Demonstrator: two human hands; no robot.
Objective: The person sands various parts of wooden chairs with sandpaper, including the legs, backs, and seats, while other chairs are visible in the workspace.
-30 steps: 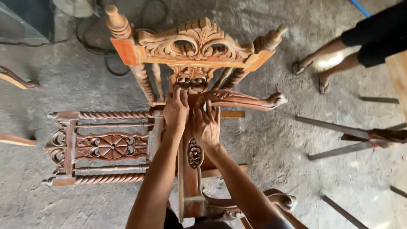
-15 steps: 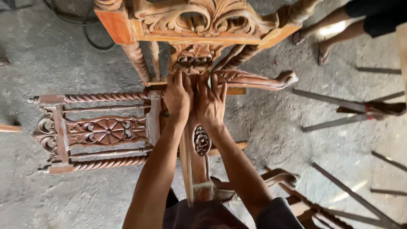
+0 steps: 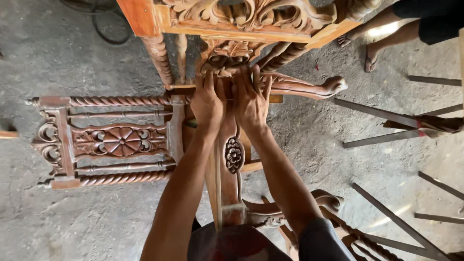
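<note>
A carved wooden chair frame (image 3: pixel 241 19) lies on the concrete floor, with its ornate crest rail at the top of the view. My left hand (image 3: pixel 208 101) and my right hand (image 3: pixel 251 99) press side by side on the carved piece below the crest, where it meets an upright rail with a carved rosette (image 3: pixel 233 154). Both hands lie flat with fingers pointing forward, gripping the wood. A side panel (image 3: pixel 116 141) with twisted spindles and a flower carving extends to the left. A curved carved armrest (image 3: pixel 309 87) reaches to the right.
Another person's legs and sandalled feet (image 3: pixel 369 53) stand at the upper right. Several dark wooden slats (image 3: pixel 382 125) lie on the floor to the right. A dark cable (image 3: pixel 104 31) curls at the upper left. More carved parts (image 3: pixel 333 212) lie near my body.
The view has shifted forward and down, so the chair crest now sits at the top edge. Both hands stay together on the same carved joint.
</note>
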